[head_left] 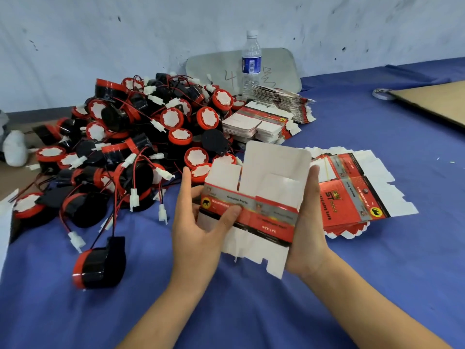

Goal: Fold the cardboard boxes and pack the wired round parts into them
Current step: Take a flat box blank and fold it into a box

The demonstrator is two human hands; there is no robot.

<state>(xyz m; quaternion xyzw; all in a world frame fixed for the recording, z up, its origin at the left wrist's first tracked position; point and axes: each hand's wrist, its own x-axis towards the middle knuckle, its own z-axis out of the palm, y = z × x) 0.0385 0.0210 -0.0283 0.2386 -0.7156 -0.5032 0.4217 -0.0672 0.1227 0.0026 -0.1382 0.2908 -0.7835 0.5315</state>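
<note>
A person holds a partly opened cardboard box (pixel 261 197) above the blue cloth (pixel 251 311) that covers the table, its white top flaps standing up and its bottom flaps hanging loose. The left hand (pixel 201 230) grips the box's left end, with the thumb pressed across the red printed front and the fingers behind it. The right hand (pixel 309 222) clasps the right wall, thumb lying up along the edge; its fingers are hidden behind the box. Just right of the box lies a stack of flat unfolded boxes (pixel 357 195), and further back sit two more stacks (pixel 264 124) beside a water bottle (pixel 251 64). A big pile of red-and-black wired round parts (pixel 125 147) with white connectors fills the left side. One part (pixel 98 263) lies apart from the pile, nearer the person, left of the left hand. A sheet of brown cardboard (pixel 432 102) lies at the far right.
</note>
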